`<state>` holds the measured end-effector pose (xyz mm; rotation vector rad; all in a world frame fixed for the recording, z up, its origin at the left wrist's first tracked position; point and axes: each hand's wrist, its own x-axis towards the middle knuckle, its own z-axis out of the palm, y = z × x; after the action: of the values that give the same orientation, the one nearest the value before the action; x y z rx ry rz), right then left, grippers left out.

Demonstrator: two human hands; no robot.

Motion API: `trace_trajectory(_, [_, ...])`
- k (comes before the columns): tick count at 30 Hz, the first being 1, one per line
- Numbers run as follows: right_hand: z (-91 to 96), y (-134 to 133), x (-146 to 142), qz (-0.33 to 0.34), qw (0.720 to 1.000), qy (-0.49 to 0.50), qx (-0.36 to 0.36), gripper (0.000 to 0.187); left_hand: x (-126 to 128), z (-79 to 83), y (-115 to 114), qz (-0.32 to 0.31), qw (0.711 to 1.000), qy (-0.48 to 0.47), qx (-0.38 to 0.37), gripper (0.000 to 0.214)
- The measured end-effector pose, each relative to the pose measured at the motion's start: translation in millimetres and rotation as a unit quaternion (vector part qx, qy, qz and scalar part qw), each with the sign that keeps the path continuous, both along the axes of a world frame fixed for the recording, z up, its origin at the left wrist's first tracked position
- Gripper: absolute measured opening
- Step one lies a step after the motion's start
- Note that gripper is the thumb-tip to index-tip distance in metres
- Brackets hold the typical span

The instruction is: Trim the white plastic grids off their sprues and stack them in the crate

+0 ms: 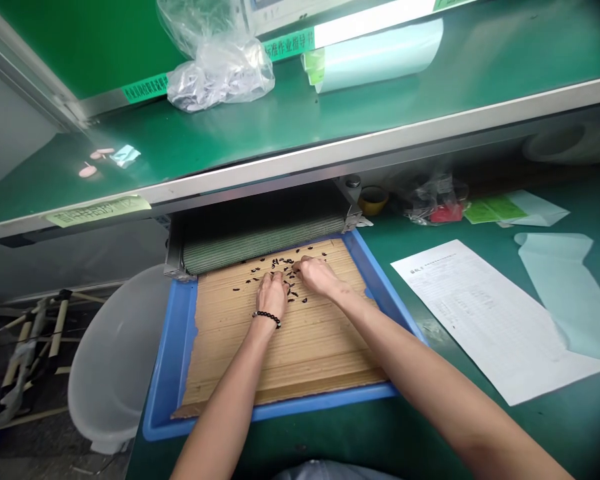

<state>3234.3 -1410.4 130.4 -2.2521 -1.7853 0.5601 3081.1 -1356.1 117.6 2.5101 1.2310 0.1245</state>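
Note:
A blue tray (173, 373) holds a ribbed cardboard sheet (290, 347). Several small black parts (267, 263) lie scattered at the sheet's far end. My left hand (273, 293), with a black bead bracelet on the wrist, rests knuckles up among the parts with its fingers curled down. My right hand (316, 273) lies just to its right, fingers bent and pinched over the parts. What either hand holds is hidden under the fingers.
A conveyor mouth (260, 240) opens right behind the tray under a green shelf (330, 113). A printed sheet (490, 320) lies on the green bench at right, with pale film beside it. A translucent bucket (115, 360) stands left of the tray. Plastic bags sit on the shelf.

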Motion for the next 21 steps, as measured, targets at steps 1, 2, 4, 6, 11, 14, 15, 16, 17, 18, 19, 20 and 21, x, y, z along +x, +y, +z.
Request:
trace_trajectory(1, [-1.8, 0, -3, -0.004, 1.0, 0.003, 0.0, 0.026, 0, -2.0, 1, -0.01, 1.0, -0.007, 0.0, 0.03])
trace_trajectory(2, [-3.5, 0, -5, -0.009, 1.0, 0.009, 0.0, 0.026, -1, -3.6, 3, -0.024, 1.0, -0.012, -0.004, 0.029])
trace_trajectory(4, [-6.3, -2, -9, -0.022, 0.999, 0.027, 0.002, 0.026, -3, -5.6, 5, -0.046, 0.999, -0.02, -0.017, 0.025])
trace_trajectory(6, [-8.5, -3, -10, -0.038, 0.998, 0.057, 0.01, 0.024, -5, -6.2, 6, -0.055, 0.998, -0.032, -0.025, 0.024])
trace_trajectory(11, [-12.7, -4, -5, -0.077, 0.978, 0.181, 0.071, 0.012, -8, -6.2, 8, 0.019, 0.98, -0.167, -0.103, 0.011])
trace_trajectory(14, [-12.6, -2, 0, -0.088, 0.945, 0.295, 0.109, 0.009, -11, -5.1, 14, 0.118, 0.892, -0.311, -0.304, 0.006])
trace_trajectory(15, [-11.7, -2, 2, -0.089, 0.931, 0.335, 0.119, 0.009, -12, -3.8, 16, 0.138, 0.85, -0.352, -0.368, 0.01])
trace_trajectory(16, [-10.5, -2, 3, -0.089, 0.916, 0.37, 0.128, 0.01, -14, -2.0, 19, 0.15, 0.81, -0.384, -0.418, 0.014])
trace_trajectory(17, [-9.1, -2, 4, -0.088, 0.902, 0.4, 0.138, 0.01, -16, 0.1, 21, 0.155, 0.777, -0.406, -0.454, 0.02])
trace_trajectory(18, [-7.7, -3, 4, -0.089, 0.889, 0.424, 0.147, 0.011, -18, 2.4, 23, 0.155, 0.754, -0.419, -0.482, 0.025])
trace_trajectory(19, [-6.4, -4, 5, -0.088, 0.88, 0.439, 0.158, 0.012, -19, 4.5, 24, 0.152, 0.738, -0.425, -0.502, 0.028])
trace_trajectory(20, [-5.4, -4, 5, -0.085, 0.876, 0.445, 0.167, 0.013, -20, 6.2, 25, 0.144, 0.728, -0.425, -0.518, 0.03])
trace_trajectory(21, [-4.6, -5, 5, -0.08, 0.875, 0.444, 0.173, 0.016, -21, 7.0, 26, 0.134, 0.724, -0.421, -0.53, 0.029])
